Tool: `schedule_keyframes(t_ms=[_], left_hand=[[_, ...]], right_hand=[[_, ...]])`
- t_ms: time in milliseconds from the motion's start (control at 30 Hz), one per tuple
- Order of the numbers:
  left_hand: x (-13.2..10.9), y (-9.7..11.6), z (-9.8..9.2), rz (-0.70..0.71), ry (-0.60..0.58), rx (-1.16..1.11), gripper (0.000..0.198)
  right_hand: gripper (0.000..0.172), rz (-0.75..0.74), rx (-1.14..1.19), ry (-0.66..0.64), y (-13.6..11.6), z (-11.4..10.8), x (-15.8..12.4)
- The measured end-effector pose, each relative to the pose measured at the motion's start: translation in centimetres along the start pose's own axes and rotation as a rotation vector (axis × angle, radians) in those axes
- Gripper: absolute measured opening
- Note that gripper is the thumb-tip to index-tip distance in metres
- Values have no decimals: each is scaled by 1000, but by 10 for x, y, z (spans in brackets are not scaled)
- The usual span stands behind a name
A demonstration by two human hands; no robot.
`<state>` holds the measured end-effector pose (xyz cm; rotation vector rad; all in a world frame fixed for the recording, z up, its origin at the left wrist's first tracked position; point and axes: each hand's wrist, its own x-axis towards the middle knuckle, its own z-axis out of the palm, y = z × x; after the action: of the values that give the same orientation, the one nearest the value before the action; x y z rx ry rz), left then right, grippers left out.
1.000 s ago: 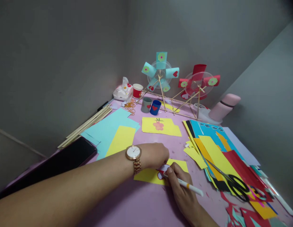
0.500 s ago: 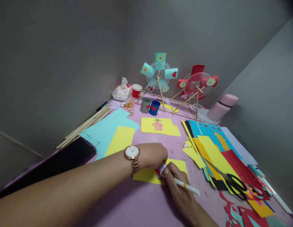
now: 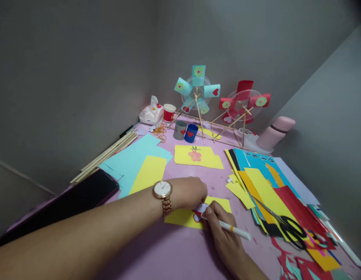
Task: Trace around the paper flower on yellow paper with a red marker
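A yellow sheet of paper [image 3: 180, 219] lies flat on the purple tabletop under both my hands. On it rests a small lilac and red cutout [image 3: 197, 216], partly covered by my fingers. My left hand [image 3: 192, 192], with a watch [image 3: 162, 189] on the wrist, presses down at the cutout's left; its fingers are curled and their tips are hidden. Between the thumb and fingers of my right hand [image 3: 223, 227] is a white marker with an orange band [image 3: 235, 230]. The marker's tip end points at the cutout, and its other end sticks out to the right.
Beyond my hands lie yellow sheets [image 3: 209, 158] with a pink flower. Two paper tubes [image 3: 191, 133] and two stick-framed wheels [image 3: 198, 93] stand behind. Scissors [image 3: 291, 229] rest on coloured papers at right. A black phone-like slab [image 3: 90, 194] and wooden sticks [image 3: 107, 155] are left.
The marker and my right hand have shifted slightly to the right, uncovering a bit more of the cutout. My left hand stays in place. The whole view has moved a little.
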<state>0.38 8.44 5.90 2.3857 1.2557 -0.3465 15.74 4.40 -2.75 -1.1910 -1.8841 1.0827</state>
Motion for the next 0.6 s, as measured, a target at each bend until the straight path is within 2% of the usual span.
schedule_keyframes(t_ms=[600], left_hand=[[-2,-2,-4,7,-25,40,17]], right_hand=[[40,120,77,56,3,-1,-3]])
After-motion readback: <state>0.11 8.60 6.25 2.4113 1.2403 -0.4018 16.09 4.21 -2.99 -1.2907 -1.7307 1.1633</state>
